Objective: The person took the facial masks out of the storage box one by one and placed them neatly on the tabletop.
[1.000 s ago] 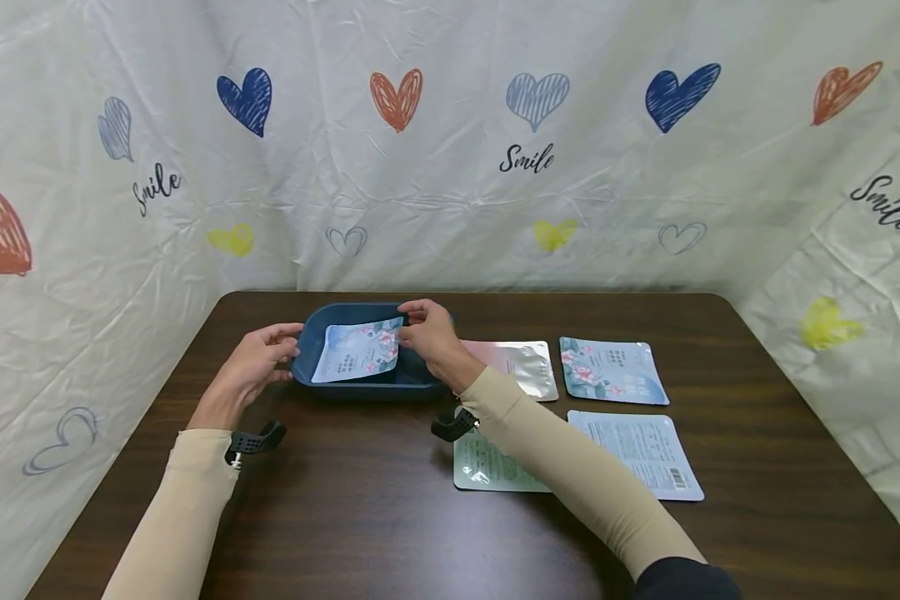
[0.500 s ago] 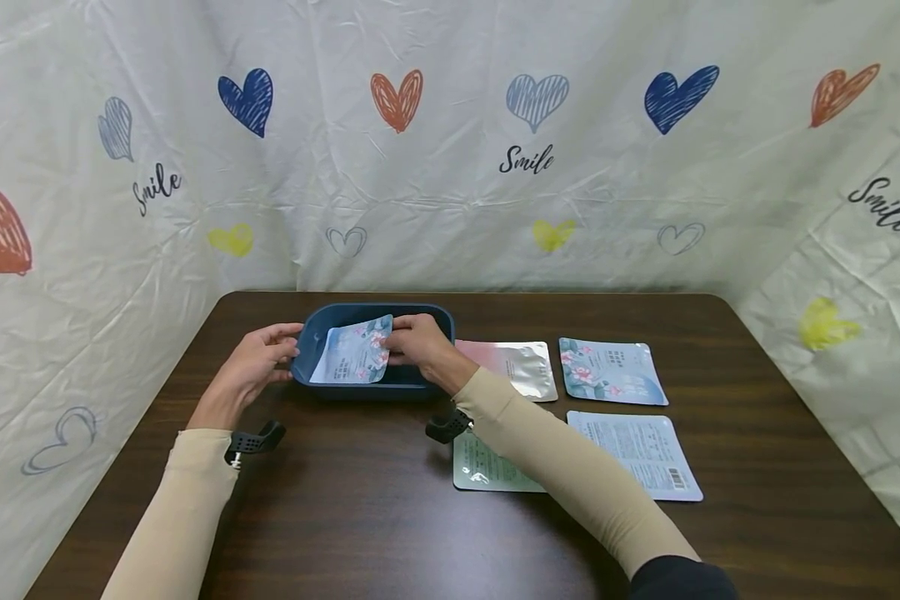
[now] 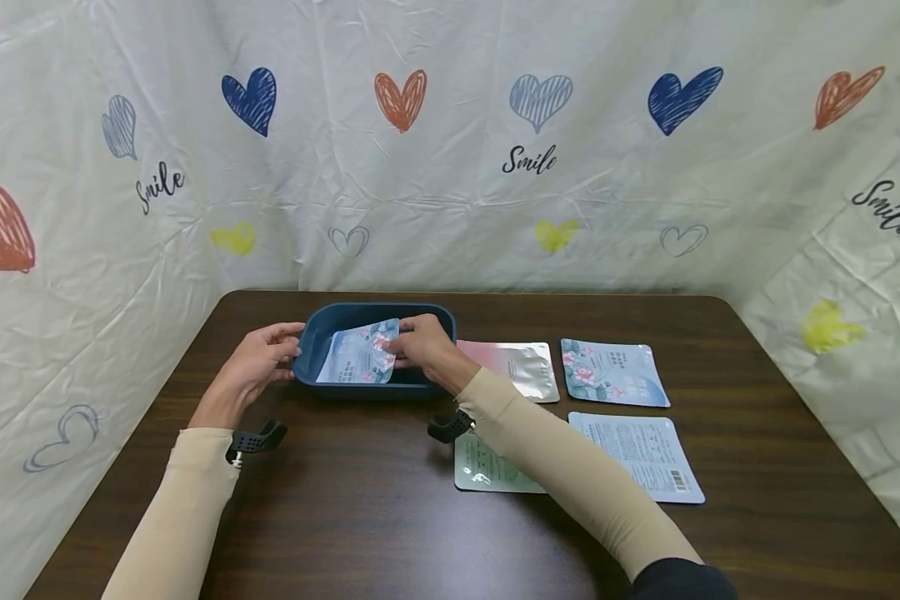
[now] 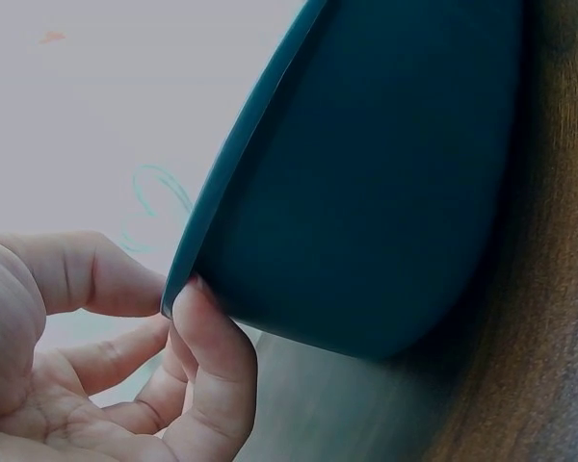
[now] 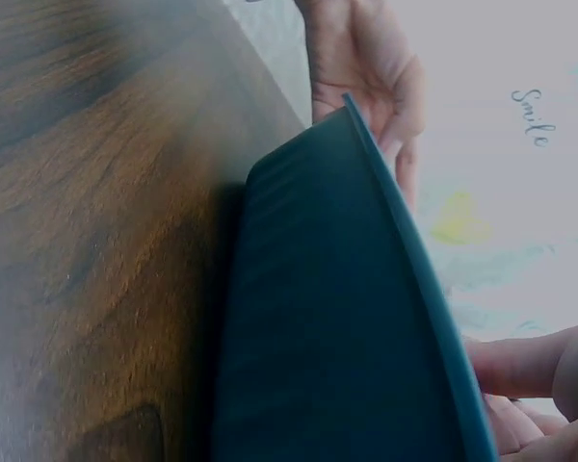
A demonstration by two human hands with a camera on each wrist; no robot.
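Observation:
In the head view, a dark blue plastic bin (image 3: 375, 393) sits near the table's back edge. My left hand (image 3: 257, 360) pinches the bin's left rim; in the left wrist view, the thumb and a finger (image 4: 215, 371) grip that rim (image 4: 233, 159) from both sides. My right hand (image 3: 429, 346) reaches into the bin from the right. It pinches the right edge of a light blue sheet mask packet (image 3: 351, 357) with pink flowers, which leans inside the bin. In the right wrist view, the bin's wall (image 5: 318, 308) hides the packet and part of the right hand (image 5: 544, 395).
Right of the bin lie a pink and silver packet (image 3: 528, 371), a flowered blue packet (image 3: 615, 372), a pale blue printed packet (image 3: 641, 458) and a green packet (image 3: 491, 467), partly under the right arm. A white curtain (image 3: 450, 200) with hearts hangs behind the table (image 3: 360, 500).
My right hand moved slightly left and down into the bin with the flowered packet, then barely shifted. The left hand kept its hold on the rim.

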